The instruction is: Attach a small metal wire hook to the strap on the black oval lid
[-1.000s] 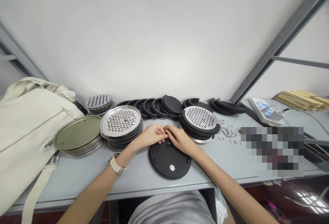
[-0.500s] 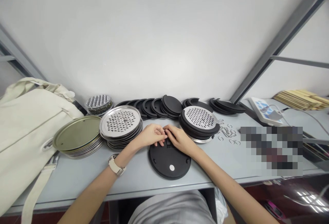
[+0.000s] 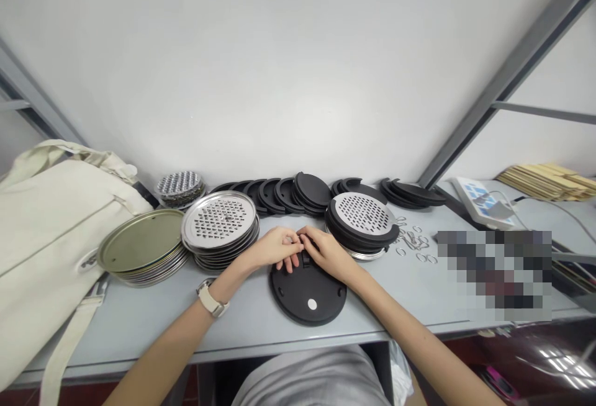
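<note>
A round black disc [image 3: 302, 297] with a white oval spot lies flat near the table's front edge. Above its far rim my left hand [image 3: 282, 248] and my right hand [image 3: 321, 249] meet, fingertips nearly touching. The thumb and index finger of my left hand are pinched together, its other fingers curled. My right hand's fingers bend inward over the disc's far edge. Whatever sits between the fingertips is too small or hidden to make out. To the right stands a stack topped by a perforated metal plate [image 3: 365, 212]; to the left is a stack of perforated round trays [image 3: 218, 220].
Olive round trays [image 3: 144, 241] and a cream bag [image 3: 56, 238] fill the left. Black discs [image 3: 313, 190] line the wall. Metal rings and clips [image 3: 412, 238] lie loose on the right, near a blurred patch [image 3: 493, 275]. Wooden strips [image 3: 544, 181] are stacked far right.
Almost nothing differs. My left hand's lower fingers have shifted slightly downward, and the whole view has moved a touch; both hands stay at the disc's far rim.
</note>
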`<state>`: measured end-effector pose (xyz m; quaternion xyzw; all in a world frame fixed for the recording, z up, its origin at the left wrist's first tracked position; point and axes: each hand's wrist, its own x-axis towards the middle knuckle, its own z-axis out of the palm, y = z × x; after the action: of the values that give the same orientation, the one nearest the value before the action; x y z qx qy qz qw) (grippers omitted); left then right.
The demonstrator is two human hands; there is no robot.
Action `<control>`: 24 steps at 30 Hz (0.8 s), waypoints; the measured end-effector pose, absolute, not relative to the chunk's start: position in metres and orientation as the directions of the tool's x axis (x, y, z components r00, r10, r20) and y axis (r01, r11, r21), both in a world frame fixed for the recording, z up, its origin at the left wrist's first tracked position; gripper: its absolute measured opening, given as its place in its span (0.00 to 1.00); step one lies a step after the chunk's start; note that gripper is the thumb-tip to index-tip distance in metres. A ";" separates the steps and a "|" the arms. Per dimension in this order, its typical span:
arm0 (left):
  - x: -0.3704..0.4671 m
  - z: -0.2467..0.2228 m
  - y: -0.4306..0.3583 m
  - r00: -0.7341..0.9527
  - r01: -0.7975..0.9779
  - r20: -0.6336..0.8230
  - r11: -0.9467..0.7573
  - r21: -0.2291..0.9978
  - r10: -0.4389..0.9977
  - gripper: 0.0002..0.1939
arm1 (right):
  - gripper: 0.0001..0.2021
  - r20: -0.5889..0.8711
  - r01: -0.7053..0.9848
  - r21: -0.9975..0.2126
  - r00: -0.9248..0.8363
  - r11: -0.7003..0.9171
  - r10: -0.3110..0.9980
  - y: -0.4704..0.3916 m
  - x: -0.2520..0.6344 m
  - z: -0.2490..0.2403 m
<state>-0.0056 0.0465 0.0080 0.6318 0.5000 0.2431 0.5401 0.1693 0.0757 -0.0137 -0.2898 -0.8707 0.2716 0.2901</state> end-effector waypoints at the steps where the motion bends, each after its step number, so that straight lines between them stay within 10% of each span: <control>1: -0.005 0.008 0.046 0.394 0.357 -0.243 0.096 0.929 0.886 0.16 | 0.10 0.345 0.349 -0.643 -0.663 0.682 0.664 0.076 0.169 -0.014; 24: -0.004 0.002 0.050 0.374 0.301 -0.237 0.125 0.945 0.897 0.13 | 0.10 0.351 0.354 -0.616 -0.677 0.704 0.647 0.077 0.168 -0.017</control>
<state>-0.0043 0.0499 0.0025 0.6067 0.4937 0.2637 0.5646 0.1685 0.0774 -0.0168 -0.2848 -0.8785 0.2586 0.2833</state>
